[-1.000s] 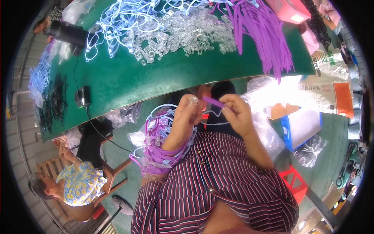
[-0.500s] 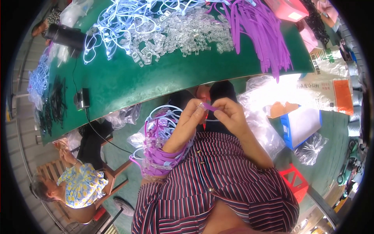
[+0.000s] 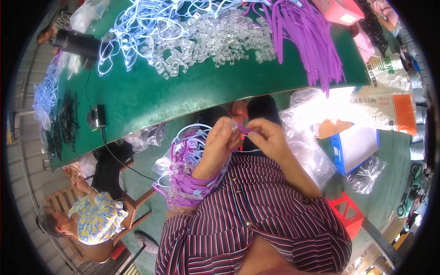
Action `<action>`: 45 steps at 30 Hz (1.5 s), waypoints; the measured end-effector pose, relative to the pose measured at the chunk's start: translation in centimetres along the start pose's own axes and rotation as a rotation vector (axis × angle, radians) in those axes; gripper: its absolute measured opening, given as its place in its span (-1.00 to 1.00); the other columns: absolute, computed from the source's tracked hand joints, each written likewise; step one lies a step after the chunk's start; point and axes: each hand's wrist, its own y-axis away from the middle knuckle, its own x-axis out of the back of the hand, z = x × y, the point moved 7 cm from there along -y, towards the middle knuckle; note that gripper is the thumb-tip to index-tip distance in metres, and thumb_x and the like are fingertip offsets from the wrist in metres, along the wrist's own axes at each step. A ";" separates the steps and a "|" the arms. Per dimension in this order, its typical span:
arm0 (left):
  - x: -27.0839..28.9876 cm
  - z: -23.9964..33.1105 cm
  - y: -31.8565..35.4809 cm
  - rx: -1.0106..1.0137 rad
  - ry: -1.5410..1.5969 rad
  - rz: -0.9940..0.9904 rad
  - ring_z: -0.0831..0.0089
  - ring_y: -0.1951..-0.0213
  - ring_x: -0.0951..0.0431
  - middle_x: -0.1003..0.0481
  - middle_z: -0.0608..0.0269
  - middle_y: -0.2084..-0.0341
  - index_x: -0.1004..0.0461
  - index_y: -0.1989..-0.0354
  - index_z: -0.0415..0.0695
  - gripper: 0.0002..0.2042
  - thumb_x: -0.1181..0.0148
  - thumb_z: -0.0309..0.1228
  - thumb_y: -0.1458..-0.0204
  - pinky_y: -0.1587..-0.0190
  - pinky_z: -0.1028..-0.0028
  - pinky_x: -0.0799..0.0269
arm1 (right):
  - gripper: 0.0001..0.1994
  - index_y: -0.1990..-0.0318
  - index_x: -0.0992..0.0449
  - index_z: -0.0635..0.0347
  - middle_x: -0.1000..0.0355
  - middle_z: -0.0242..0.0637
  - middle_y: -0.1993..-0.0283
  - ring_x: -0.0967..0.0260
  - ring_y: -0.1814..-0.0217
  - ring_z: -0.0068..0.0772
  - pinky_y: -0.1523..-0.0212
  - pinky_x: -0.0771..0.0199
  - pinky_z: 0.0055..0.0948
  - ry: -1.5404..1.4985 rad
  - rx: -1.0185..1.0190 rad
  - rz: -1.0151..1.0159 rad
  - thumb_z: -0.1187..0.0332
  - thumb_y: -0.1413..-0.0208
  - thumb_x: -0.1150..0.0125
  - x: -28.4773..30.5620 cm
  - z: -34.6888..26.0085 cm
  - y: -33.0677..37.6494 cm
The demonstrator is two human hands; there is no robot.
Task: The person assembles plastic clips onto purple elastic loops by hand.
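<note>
My left hand (image 3: 218,140) is closed on a small clear plastic buckle (image 3: 234,125), held between thumb and fingers in front of my chest. A purple ribbed strap (image 3: 244,129) runs from the buckle to my right hand (image 3: 269,139), which pinches it between thumb and forefinger. The rest of the strap is partly hidden by my fingers. Around my left forearm hangs a thick bundle of pale blue goggle frames with purple straps (image 3: 192,183). On the table lie loose pale blue goggle frames (image 3: 133,34), a heap of clear buckles (image 3: 220,41) and a pile of purple straps (image 3: 307,43).
The green table (image 3: 183,98) spans ahead, its near edge just past my hands. A black device with a cable (image 3: 96,117) sits at its left. A pink box (image 3: 339,10) stands far right. A blue-edged box (image 3: 355,146) and red stool (image 3: 346,213) are at right. Another person (image 3: 94,220) sits left.
The buckle has turned and shows more plainly above my left fingers. My right hand has shifted slightly down, with more purple strap showing between the hands.
</note>
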 end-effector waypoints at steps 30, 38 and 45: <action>-0.4 -0.6 0.4 0.082 -0.066 -0.027 0.63 0.62 -0.11 -0.17 0.41 0.63 -0.29 0.31 -0.14 -0.77 0.03 -0.20 -0.13 0.55 0.61 -0.05 | -0.85 0.18 -0.38 0.30 -0.30 -0.52 0.38 -0.20 0.38 -0.77 0.38 -0.24 -0.73 -0.236 -0.133 -0.036 0.48 -0.09 -0.06 -0.7 0.7 0.3; -0.3 0.2 0.2 -0.022 -0.575 0.051 0.73 0.53 -0.25 -0.32 0.44 0.58 -0.36 0.30 -0.22 -0.85 0.04 -0.38 -0.14 0.49 0.70 -0.15 | -0.86 0.28 -0.41 0.28 -0.27 -0.35 0.31 -0.27 0.35 -0.56 0.37 -0.25 -0.67 0.386 0.345 0.157 0.54 0.05 -0.15 0.4 -3.4 -0.1; -0.3 0.3 0.3 -0.052 -0.717 -0.023 0.72 0.44 -0.27 -0.33 0.45 0.49 -0.35 0.29 -0.23 -0.87 0.05 -0.42 -0.14 0.40 0.70 -0.16 | -0.92 0.37 -0.40 0.30 -0.24 -0.36 0.23 -0.22 0.37 -0.62 0.37 -0.22 -0.66 -0.387 0.136 -0.044 0.48 -0.02 -0.12 0.9 -1.4 0.0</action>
